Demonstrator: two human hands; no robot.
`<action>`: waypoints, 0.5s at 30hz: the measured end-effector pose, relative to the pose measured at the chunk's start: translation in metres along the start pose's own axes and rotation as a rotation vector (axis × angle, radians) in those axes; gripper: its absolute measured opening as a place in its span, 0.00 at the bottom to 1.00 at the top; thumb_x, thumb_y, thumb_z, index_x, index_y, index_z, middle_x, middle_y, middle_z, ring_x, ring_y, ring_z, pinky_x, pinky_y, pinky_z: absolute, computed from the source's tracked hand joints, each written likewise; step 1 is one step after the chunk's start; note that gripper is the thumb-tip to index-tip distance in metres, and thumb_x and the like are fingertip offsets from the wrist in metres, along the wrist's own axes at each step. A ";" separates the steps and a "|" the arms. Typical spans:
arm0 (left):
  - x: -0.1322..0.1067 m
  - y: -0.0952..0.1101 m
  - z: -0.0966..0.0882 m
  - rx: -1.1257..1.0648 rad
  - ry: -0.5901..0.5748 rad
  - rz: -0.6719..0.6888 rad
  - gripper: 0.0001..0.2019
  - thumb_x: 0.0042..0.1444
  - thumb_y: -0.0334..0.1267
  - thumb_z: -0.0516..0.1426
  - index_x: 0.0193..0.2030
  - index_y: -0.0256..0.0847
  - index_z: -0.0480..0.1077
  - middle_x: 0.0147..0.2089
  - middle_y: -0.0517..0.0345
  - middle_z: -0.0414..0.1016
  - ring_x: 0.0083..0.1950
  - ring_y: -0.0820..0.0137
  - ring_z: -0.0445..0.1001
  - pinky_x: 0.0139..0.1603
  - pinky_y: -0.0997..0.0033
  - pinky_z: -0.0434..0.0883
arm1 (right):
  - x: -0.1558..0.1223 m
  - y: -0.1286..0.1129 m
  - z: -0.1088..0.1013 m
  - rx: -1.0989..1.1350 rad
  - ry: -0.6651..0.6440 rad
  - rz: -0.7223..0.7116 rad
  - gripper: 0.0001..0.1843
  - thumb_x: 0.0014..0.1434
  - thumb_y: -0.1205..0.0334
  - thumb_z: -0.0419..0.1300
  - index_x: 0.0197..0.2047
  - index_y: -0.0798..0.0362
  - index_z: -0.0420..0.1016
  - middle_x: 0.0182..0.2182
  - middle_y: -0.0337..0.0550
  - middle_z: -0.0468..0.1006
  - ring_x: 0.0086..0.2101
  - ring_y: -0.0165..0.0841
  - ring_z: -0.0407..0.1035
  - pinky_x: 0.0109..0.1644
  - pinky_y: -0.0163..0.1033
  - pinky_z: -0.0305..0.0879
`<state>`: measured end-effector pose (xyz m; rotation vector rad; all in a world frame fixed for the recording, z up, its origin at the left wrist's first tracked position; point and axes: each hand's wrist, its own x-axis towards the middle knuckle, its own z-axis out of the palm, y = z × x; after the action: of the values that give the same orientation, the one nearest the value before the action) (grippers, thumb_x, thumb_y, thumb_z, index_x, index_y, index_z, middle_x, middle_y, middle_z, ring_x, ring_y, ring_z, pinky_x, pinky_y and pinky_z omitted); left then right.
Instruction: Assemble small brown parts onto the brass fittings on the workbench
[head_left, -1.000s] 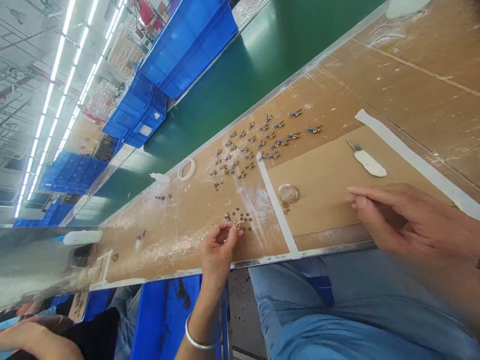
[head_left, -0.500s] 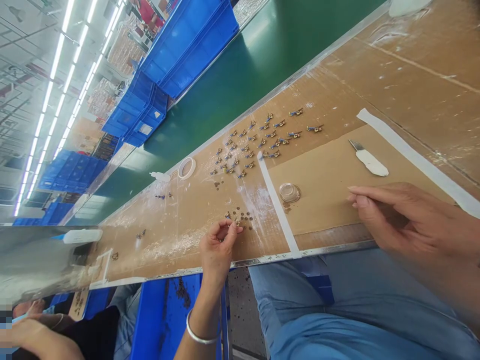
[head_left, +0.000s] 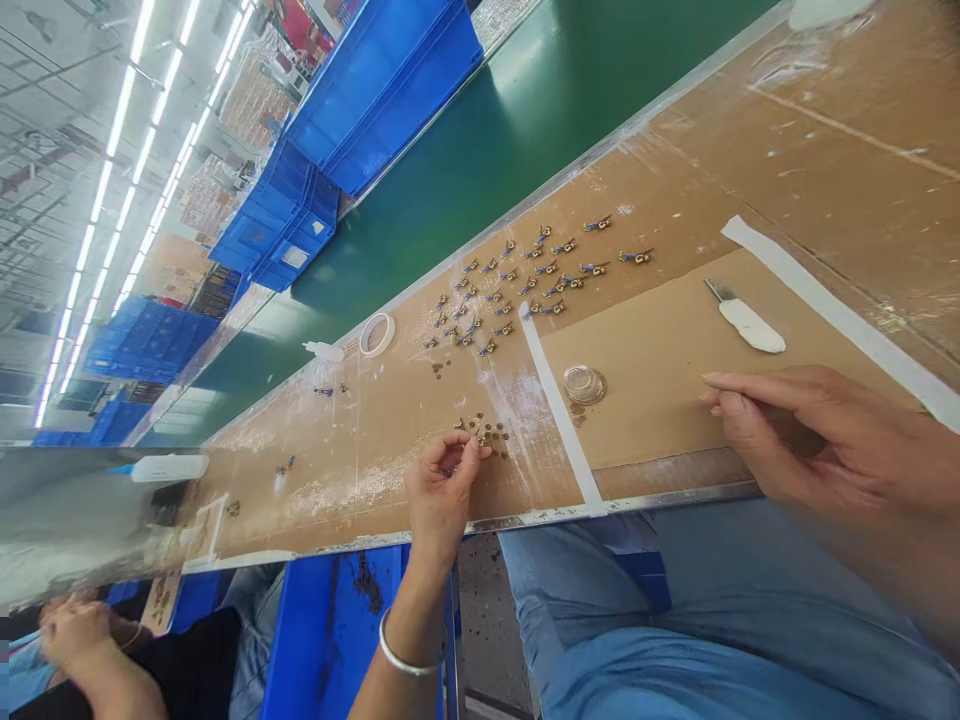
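My left hand [head_left: 440, 487] is closed in a pinch above small dark round discs [head_left: 497, 437] near the table's front edge. A tiny blue-and-gold figurine is partly visible between its fingers, mostly hidden by them. On the right, my right hand [head_left: 810, 430] hovers over the brown cardboard sheet [head_left: 660, 390], thumb and forefinger pressed together; whatever may be between them is too small to make out. A shallow clear round dish [head_left: 585, 384] lies between the hands. Beyond it, several similar figurines [head_left: 551, 268] are spread in loose rows. A white-handled blade [head_left: 752, 325] lies beyond my right hand.
A tape roll [head_left: 376, 335] and a small white bottle [head_left: 324, 350] lie at the far edge, beside a green conveyor belt [head_left: 570, 100]. Blue crates [head_left: 390, 90] stand behind. Another white bottle [head_left: 171, 468] lies left, near a co-worker's hands [head_left: 79, 635].
The whole view has shifted slightly. My left fingertips have turned a little over the discs, while my right hand keeps its pinch. The co-worker's hands show more fully at lower left.
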<state>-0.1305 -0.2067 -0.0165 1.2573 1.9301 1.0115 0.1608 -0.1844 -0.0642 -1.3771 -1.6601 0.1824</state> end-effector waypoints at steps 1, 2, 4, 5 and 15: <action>0.000 0.000 0.000 0.000 0.000 0.002 0.07 0.54 0.41 0.63 0.34 0.40 0.73 0.29 0.59 0.81 0.36 0.67 0.83 0.42 0.71 0.75 | -0.001 0.001 0.000 0.003 -0.009 0.012 0.13 0.65 0.55 0.52 0.46 0.49 0.76 0.34 0.43 0.82 0.36 0.32 0.77 0.38 0.38 0.71; 0.000 0.001 0.000 0.003 0.001 0.004 0.07 0.54 0.41 0.63 0.34 0.40 0.73 0.29 0.59 0.81 0.36 0.67 0.83 0.42 0.70 0.75 | -0.001 0.001 0.000 0.004 -0.021 0.018 0.14 0.66 0.54 0.52 0.46 0.48 0.76 0.35 0.43 0.82 0.37 0.33 0.77 0.39 0.39 0.71; -0.001 0.004 0.000 0.022 0.011 0.010 0.07 0.54 0.41 0.63 0.34 0.40 0.73 0.29 0.59 0.81 0.35 0.67 0.83 0.41 0.71 0.75 | -0.001 0.001 0.000 -0.006 -0.016 0.022 0.13 0.65 0.54 0.52 0.45 0.48 0.76 0.34 0.43 0.82 0.36 0.33 0.77 0.38 0.39 0.71; -0.003 0.006 0.000 0.045 0.020 0.017 0.07 0.53 0.41 0.63 0.33 0.40 0.73 0.28 0.59 0.80 0.34 0.67 0.82 0.41 0.71 0.75 | -0.001 0.001 0.000 -0.012 -0.005 0.021 0.13 0.65 0.54 0.53 0.45 0.48 0.76 0.34 0.42 0.82 0.36 0.33 0.77 0.38 0.38 0.71; -0.018 0.004 0.008 0.164 0.097 -0.011 0.07 0.51 0.40 0.62 0.29 0.39 0.74 0.25 0.62 0.75 0.26 0.73 0.72 0.30 0.75 0.70 | 0.000 -0.001 0.002 0.006 -0.023 0.039 0.14 0.65 0.53 0.51 0.45 0.46 0.76 0.34 0.41 0.82 0.35 0.32 0.77 0.40 0.38 0.72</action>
<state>-0.1157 -0.2207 -0.0161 1.3064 2.1286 0.9398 0.1588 -0.1840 -0.0648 -1.4086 -1.6509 0.2263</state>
